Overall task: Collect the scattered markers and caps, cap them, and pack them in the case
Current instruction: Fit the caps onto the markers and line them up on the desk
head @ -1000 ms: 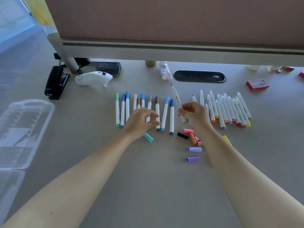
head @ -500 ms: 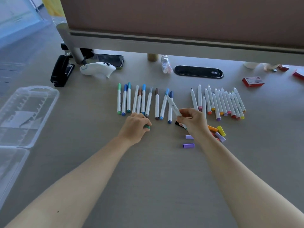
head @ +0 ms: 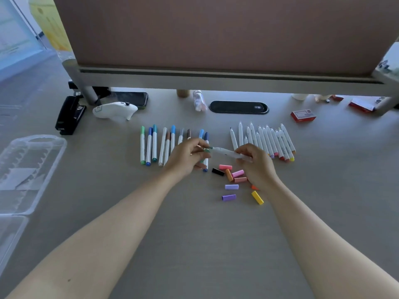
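My right hand (head: 257, 165) grips a white marker (head: 226, 152) that lies level, its tip pointing left. My left hand (head: 187, 158) pinches a teal cap (head: 206, 150) right at that tip. Behind my left hand lies a row of capped markers (head: 154, 143). A row of uncapped markers (head: 267, 141) lies behind my right hand. Several loose caps (head: 232, 176) in pink, orange, black, purple and yellow lie on the table below my hands. The clear plastic case (head: 32, 160) lies open at the left edge.
At the back stand a black stapler (head: 70, 115), a white controller (head: 114, 110), a phone (head: 131, 99), a small bottle (head: 198, 102), a cable grommet (head: 238, 107) and a red box (head: 303, 115). A divider panel (head: 216, 78) runs across the back.
My left hand picked the teal cap off the table and raised it. My right hand swung the marker from upright to level, bringing its tip to the cap.
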`<state>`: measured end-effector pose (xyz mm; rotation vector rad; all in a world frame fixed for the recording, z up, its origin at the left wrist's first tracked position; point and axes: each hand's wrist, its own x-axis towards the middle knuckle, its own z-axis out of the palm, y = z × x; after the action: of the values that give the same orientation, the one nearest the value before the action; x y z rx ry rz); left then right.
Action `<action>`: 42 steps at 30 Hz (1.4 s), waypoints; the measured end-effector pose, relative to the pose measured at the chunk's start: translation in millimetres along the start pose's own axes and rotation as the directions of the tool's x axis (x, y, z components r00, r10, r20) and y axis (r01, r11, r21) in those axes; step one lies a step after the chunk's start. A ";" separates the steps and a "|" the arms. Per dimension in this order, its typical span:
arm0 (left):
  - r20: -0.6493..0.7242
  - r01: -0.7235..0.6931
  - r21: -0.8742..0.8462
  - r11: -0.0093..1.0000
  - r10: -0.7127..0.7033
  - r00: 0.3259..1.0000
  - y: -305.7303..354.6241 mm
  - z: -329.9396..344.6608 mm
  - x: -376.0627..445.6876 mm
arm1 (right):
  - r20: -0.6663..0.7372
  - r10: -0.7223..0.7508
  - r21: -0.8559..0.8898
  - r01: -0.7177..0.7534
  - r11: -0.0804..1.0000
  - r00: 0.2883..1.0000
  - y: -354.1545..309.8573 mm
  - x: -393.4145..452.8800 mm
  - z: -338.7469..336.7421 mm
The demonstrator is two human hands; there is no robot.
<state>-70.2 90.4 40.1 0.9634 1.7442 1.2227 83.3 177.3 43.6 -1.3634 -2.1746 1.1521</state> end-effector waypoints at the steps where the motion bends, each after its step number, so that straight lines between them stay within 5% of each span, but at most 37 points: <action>1: 0.009 0.008 0.007 1.000 -0.008 1.000 2.6 2.2 -0.6 | -0.003 -0.006 -0.016 0.006 1.000 1.000 2.4 -0.2 -2.6; 17: -0.089 -0.027 0.203 0.979 0.046 0.995 15.6 19.4 -2.5 | 0.073 -0.066 -0.097 0.073 0.993 0.995 7.8 -4.9 -25.0; 26: -0.129 0.088 -0.100 0.991 -0.101 0.986 19.2 32.5 4.7 | 0.084 -0.020 0.146 0.008 0.989 0.996 8.0 -3.8 -20.7; 42: -0.177 0.108 -0.468 0.877 -0.212 0.961 14.8 20.8 74.3 | -0.036 0.085 0.223 -0.075 0.972 0.996 0.2 39.2 3.5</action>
<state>-79.6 168.3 36.7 0.4063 1.5578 1.5816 62.0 209.5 35.8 -1.3759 -1.9091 1.3345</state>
